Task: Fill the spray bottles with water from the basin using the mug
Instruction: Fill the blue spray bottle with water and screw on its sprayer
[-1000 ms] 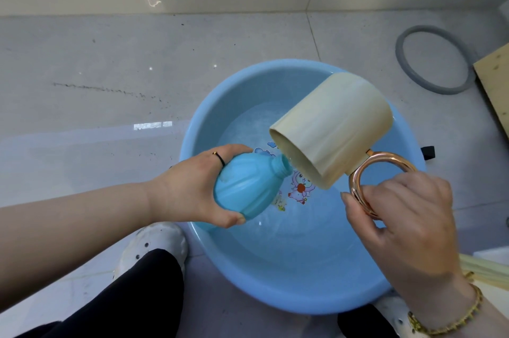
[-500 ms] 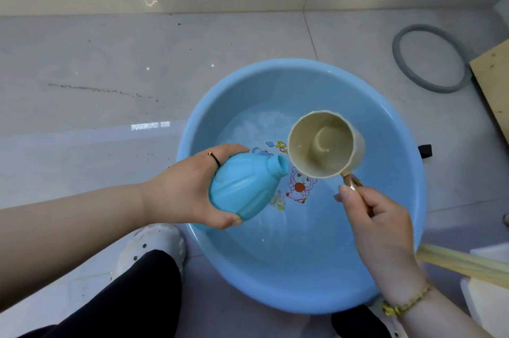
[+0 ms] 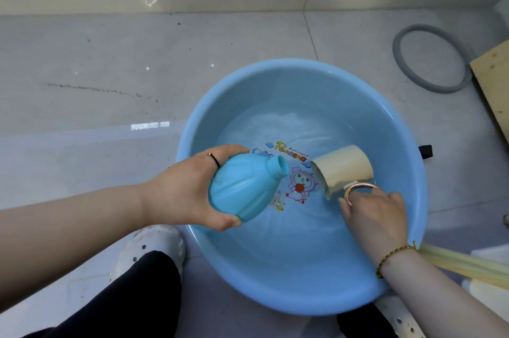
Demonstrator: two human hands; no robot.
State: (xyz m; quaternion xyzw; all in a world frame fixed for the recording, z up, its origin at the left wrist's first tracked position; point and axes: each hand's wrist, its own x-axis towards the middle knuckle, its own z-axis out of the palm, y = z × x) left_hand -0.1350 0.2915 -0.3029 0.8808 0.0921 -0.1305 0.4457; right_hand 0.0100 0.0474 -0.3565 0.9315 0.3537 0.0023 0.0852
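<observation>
- One blue basin (image 3: 289, 282) of water; its floor print reads roughly "Ponbear".
- Left hand (image 3: 187, 189) grips one uncapped spray bottle (image 3: 242, 189) above it.
- Right hand (image 3: 377, 216) fingers curl round one mug (image 3: 344, 169) handle, mug dipped sideways in the water.

Glossy plastic basin (image 3: 407, 128), matt mug (image 3: 344, 169), polished floor (image 3: 110, 90)

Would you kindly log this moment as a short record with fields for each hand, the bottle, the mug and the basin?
basin: blue, holds water, on the floor
bottle: blue, uncapped, tilted over the basin, neck toward the mug
mug: on its side, low in the basin, mouth toward the bottle
left hand: grips the bottle's body
right hand: holds the mug's gold handle
</observation>
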